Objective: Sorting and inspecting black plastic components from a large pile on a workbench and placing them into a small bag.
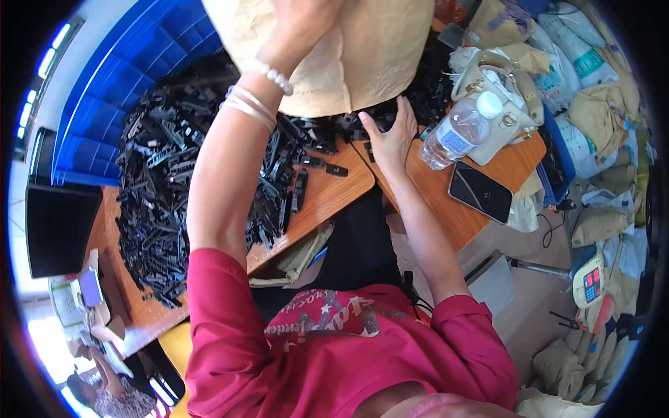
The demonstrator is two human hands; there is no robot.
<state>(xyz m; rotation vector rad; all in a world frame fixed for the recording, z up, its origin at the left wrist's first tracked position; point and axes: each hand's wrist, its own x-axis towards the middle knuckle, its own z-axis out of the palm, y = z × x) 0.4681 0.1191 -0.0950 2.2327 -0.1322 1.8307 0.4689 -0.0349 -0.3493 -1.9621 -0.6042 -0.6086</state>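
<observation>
A large tan sack [380, 49] hangs tilted over the table at the top of the head view. My left hand [303, 24] grips its side; the fingertips are partly cut off by the upper edge. My right hand [394, 139] is open below the sack's lower rim, thumb and fingers apart, beside some black plastic parts. A big heap of these black plastic parts [164, 167] covers the wooden table [348, 177] to the left and runs beneath the sack. A few loose ones lie near the table's front edge.
A blue plastic bin [104, 118] stands behind the heap, a black monitor [59, 209] far left. To the right are a water bottle [456, 132], a pale handbag [516, 104] and a phone [481, 191]. Several packed bags [592, 167] and a scale [589, 285] lie beyond. Another person [115, 390] is lower left.
</observation>
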